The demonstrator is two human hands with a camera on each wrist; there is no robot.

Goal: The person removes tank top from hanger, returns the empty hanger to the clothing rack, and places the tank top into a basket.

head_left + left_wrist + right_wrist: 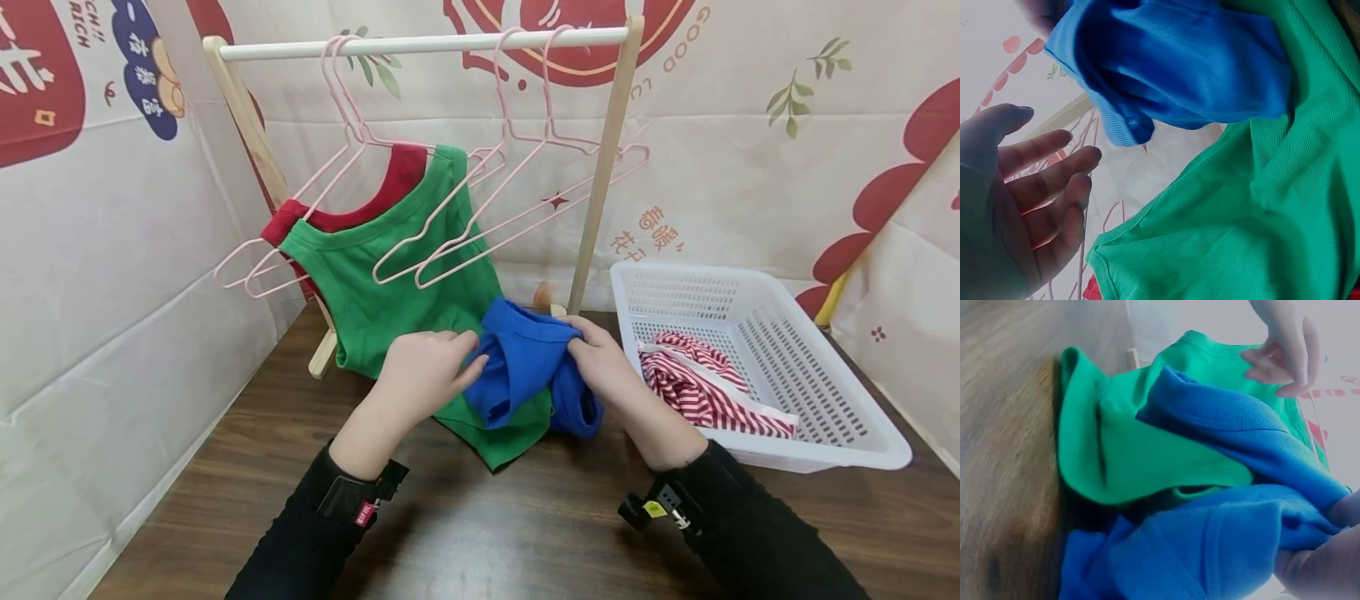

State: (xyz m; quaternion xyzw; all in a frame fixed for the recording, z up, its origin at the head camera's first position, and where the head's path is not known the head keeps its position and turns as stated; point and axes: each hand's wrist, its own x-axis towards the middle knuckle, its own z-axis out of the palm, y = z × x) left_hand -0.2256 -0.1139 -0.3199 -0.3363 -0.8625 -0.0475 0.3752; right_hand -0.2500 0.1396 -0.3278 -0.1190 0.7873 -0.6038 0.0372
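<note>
Both hands worked the blue vest [525,367] mid-tabletop: right hand [611,367] pinched its edge, left hand [420,375], fingers straight, spread the opening.

The head view looks forward and down over a dark wooden table [225,467]. Both wrist views sit very close: each shows the crumpled blue cotton garment [1179,62] against the hanging green ribbed vest [1147,444].

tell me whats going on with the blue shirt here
A person's right hand grips a bunched blue garment above the wooden table; the left hand is open beside it. Behind, a green top hangs on the rack. A striped garment lies in the white basket.
</note>
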